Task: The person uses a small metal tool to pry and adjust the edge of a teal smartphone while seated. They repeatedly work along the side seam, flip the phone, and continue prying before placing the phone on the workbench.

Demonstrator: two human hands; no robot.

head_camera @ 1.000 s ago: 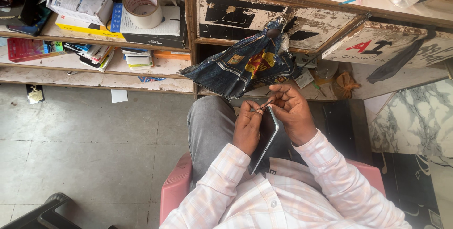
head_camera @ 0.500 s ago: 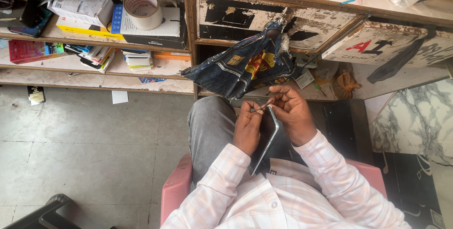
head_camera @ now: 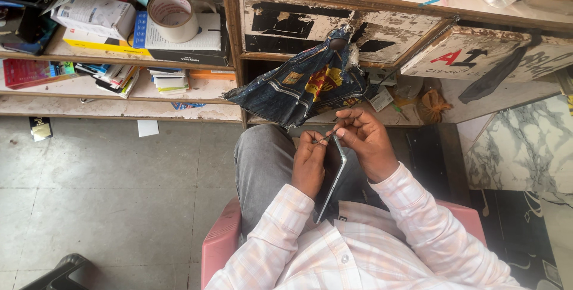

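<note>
A dark smartphone (head_camera: pixel 334 176) stands on edge in my lap, screen side facing left. My left hand (head_camera: pixel 309 164) wraps around its left side and holds it. My right hand (head_camera: pixel 364 140) is at the phone's top edge, fingers pinched on a thin metal tool (head_camera: pixel 327 137) whose tip points left toward the left thumb. Both wrists come out of the sleeves of a pale checked shirt. I sit on a pink plastic chair (head_camera: pixel 219 243) with grey trousers showing at the knee.
A worn wooden desk (head_camera: pixel 334 27) with peeling paint is ahead, a dark blue printed cloth bag (head_camera: pixel 298 87) hanging from it. The left shelves hold boxes, papers and a tape roll (head_camera: pixel 172 16). Grey tiled floor (head_camera: pixel 107 194) lies left; marble-patterned panel (head_camera: pixel 519 146) right.
Both hands stay at the phone's top edge with only slight finger movement on the thin tool. The phone keeps its place in my lap.
</note>
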